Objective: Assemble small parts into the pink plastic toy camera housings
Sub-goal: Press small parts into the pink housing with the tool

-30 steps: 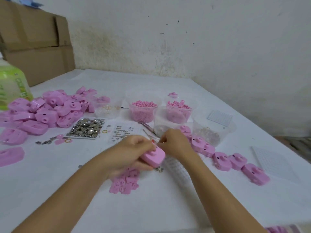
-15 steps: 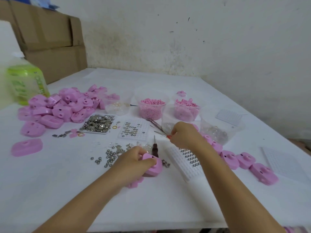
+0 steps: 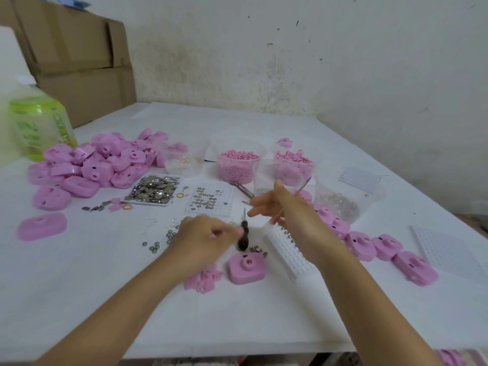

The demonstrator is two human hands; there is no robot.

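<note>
One pink camera housing (image 3: 247,268) lies face up on the white table (image 3: 132,299), just right of my left hand (image 3: 206,241). That hand is blurred with its fingers curled, beside a dark-handled awl (image 3: 243,237); whether it holds anything cannot be made out. My right hand (image 3: 280,207) hovers higher, above a white peg tray (image 3: 287,253), and pinches a thin rod-like tool (image 3: 301,190) while its other fingers point left. Several finished housings (image 3: 369,245) sit in a row to the right. A pile of bare housings (image 3: 100,165) is at the back left.
Clear tubs of pink parts (image 3: 237,165) and clear lenses (image 3: 340,204) stand behind my hands. A tray of silver plates (image 3: 154,190), a grid tray with washers (image 3: 208,200), tweezers (image 3: 239,187) and loose metal balls (image 3: 158,244) lie nearby. A green bottle (image 3: 39,128) and cardboard boxes (image 3: 79,62) stand at the left.
My left hand has let go of the pink housing, which now lies on the table, and moved left and up. My right hand has risen with the thin tool.
</note>
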